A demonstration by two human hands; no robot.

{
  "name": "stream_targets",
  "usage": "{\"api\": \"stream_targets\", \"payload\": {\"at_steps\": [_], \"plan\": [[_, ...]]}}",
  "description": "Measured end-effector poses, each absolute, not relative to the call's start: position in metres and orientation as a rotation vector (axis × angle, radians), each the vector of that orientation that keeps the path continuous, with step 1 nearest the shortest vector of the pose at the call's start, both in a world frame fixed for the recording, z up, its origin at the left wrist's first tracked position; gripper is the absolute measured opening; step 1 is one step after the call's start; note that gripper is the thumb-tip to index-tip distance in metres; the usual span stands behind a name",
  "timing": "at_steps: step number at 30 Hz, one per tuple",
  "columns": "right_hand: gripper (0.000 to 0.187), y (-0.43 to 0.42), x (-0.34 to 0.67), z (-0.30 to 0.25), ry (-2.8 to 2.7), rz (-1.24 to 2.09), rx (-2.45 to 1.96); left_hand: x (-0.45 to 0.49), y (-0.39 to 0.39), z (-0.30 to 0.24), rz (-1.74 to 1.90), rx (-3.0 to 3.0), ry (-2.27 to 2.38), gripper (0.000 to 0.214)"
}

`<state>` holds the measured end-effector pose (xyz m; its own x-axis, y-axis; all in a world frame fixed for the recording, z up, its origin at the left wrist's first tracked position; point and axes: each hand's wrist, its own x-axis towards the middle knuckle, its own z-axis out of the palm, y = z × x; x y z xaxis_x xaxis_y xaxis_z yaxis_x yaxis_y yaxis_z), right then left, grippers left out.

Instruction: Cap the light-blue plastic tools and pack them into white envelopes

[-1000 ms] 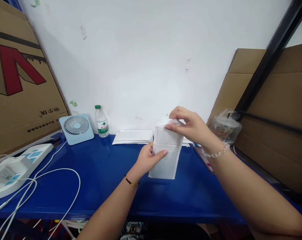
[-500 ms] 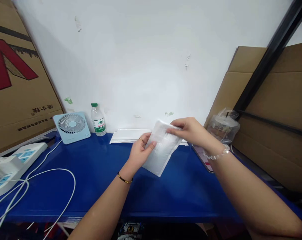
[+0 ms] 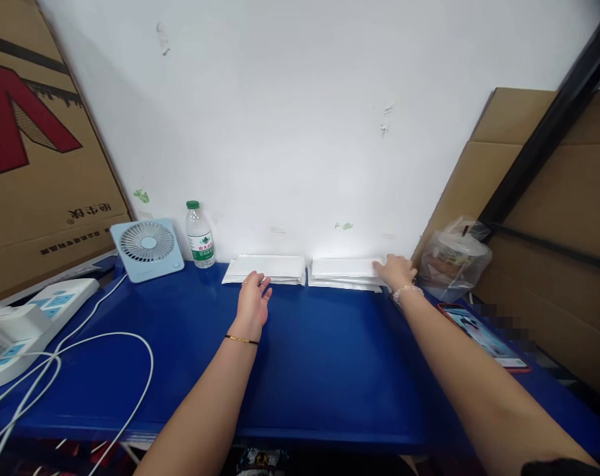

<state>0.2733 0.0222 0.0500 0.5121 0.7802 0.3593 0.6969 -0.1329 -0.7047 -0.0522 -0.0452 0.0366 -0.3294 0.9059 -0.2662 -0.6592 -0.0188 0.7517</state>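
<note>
Two low stacks of flat white packets lie side by side against the wall: a left stack (image 3: 270, 266) and a right stack (image 3: 344, 270). My right hand (image 3: 397, 271) is at the right end of the right stack, thumb toward the top packet and fingers apart; nothing is gripped in it. In front of the left stack, my left hand (image 3: 254, 301) hovers with loosely bent, parted fingers and holds nothing. Its fingertips overlap the stack's front edge in view; contact cannot be made out.
A blue fan (image 3: 148, 248) and a water bottle (image 3: 200, 238) stand at the back left. White cables trail from a power strip (image 3: 66, 294). To the right are a bagged cup (image 3: 453, 258) and a phone (image 3: 483, 334). Cardboard (image 3: 552, 264) borders the blue table (image 3: 324, 370).
The white packet that both hands held is out of them. My right hand has moved right and down to the right stack; my left hand has moved left and opened.
</note>
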Motion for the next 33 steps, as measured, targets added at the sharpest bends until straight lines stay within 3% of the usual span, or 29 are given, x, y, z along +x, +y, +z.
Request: {"api": "stream_targets", "payload": {"at_steps": [3,8,12,19,25,29,33], "plan": [[0.049,0.022,0.23,0.049,-1.631,-0.18,-1.686,-0.047,-0.043,0.032,1.57,0.266,0.984,0.002],[0.054,0.014,0.127,0.039,-2.396,-0.208,-1.225,-0.04,-0.04,0.017,1.446,0.228,0.997,0.001],[0.026,0.014,0.09,0.035,-2.52,-0.293,-1.323,-0.037,-0.04,0.013,1.357,0.234,0.954,0.006],[0.031,-0.019,0.132,0.032,-2.426,-0.295,-1.423,-0.027,-0.046,0.02,1.36,0.284,0.814,0.027],[0.03,-0.074,0.195,0.012,-2.525,-0.173,-0.966,-0.006,-0.052,0.01,1.59,0.328,0.71,0.017],[0.043,-0.087,0.211,0.006,-2.532,0.007,-1.006,0.008,-0.054,0.009,1.746,0.458,0.671,0.027],[0.074,-0.082,0.218,0.002,-2.348,0.265,-1.067,0.013,-0.056,0.022,1.871,0.54,0.651,0.028]]}}
